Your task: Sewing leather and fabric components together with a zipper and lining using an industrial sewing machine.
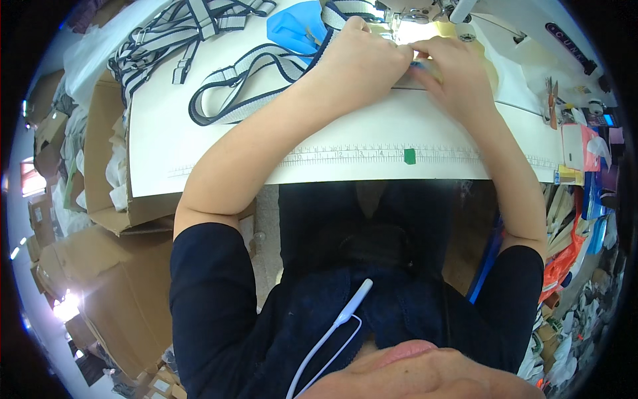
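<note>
My left hand (372, 63) is closed with its fingertips bent inward, close by the lit needle area of a sewing machine (458, 13). Against it, my right hand (458, 76) is also closed, thumb and forefinger near the left fingertips. A small bluish bit (419, 64) shows between the hands; what either one pinches is mostly hidden. A grey strap (256, 110) with navy edges lies looped on the table at the left and runs up beside my left hand. Behind that hand sits a bright blue piece of thin material (292, 26).
More striped straps with buckles (193, 30) pile at the far left of the white table (219, 156). A printed ruler scale (339, 154) with a green mark crosses the front edge. Snips (551, 103) rest at the right. Cardboard boxes (126, 292) stand left.
</note>
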Action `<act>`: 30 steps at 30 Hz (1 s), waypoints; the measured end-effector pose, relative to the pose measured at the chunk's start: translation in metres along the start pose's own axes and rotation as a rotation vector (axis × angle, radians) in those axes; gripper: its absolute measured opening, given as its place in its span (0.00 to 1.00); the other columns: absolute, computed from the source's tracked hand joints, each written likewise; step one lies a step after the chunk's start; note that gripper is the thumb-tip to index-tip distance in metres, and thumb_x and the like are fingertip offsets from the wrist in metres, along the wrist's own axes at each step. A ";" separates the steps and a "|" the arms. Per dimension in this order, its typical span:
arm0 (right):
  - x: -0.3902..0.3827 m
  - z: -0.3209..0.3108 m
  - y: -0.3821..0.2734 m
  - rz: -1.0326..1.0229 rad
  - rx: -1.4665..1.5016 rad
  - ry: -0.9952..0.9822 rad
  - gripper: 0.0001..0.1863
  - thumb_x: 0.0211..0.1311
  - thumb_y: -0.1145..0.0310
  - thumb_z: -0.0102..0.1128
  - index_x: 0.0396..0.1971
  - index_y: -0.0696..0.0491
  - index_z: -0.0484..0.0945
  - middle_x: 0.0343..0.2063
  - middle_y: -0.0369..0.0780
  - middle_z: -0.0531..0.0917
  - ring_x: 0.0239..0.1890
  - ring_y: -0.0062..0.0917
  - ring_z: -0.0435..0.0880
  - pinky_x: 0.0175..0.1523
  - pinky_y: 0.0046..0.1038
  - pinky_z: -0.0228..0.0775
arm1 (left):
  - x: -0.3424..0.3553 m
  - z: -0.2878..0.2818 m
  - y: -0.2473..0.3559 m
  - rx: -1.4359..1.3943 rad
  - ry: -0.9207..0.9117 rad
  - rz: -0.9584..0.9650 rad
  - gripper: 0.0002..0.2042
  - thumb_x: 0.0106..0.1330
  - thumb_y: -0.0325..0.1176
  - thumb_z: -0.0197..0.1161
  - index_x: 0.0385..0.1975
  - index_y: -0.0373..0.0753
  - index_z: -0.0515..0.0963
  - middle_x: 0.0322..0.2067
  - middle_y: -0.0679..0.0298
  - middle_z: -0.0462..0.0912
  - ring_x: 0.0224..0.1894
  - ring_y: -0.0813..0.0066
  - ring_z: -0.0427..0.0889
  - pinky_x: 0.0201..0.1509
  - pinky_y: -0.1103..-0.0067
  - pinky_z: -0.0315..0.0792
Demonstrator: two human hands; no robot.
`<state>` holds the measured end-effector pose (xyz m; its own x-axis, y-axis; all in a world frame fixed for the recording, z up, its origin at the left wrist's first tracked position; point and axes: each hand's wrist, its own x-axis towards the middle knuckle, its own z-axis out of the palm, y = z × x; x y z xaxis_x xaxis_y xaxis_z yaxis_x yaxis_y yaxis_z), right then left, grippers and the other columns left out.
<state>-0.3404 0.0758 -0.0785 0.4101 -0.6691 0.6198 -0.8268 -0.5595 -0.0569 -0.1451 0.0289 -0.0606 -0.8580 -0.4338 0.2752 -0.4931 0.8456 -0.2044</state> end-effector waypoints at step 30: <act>0.008 0.009 0.009 0.055 -0.066 -0.128 0.05 0.52 0.71 0.60 0.30 0.53 0.78 0.31 0.42 0.82 0.35 0.37 0.82 0.38 0.36 0.73 | 0.001 -0.024 -0.026 -0.038 0.018 -0.018 0.06 0.61 0.28 0.56 0.30 0.41 0.81 0.29 0.62 0.84 0.36 0.64 0.82 0.46 0.67 0.69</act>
<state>-0.3415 0.0612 -0.0811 0.4059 -0.7573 0.5116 -0.8712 -0.4897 -0.0336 -0.1300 0.0143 -0.0325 -0.8462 -0.4437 0.2953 -0.5023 0.8491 -0.1637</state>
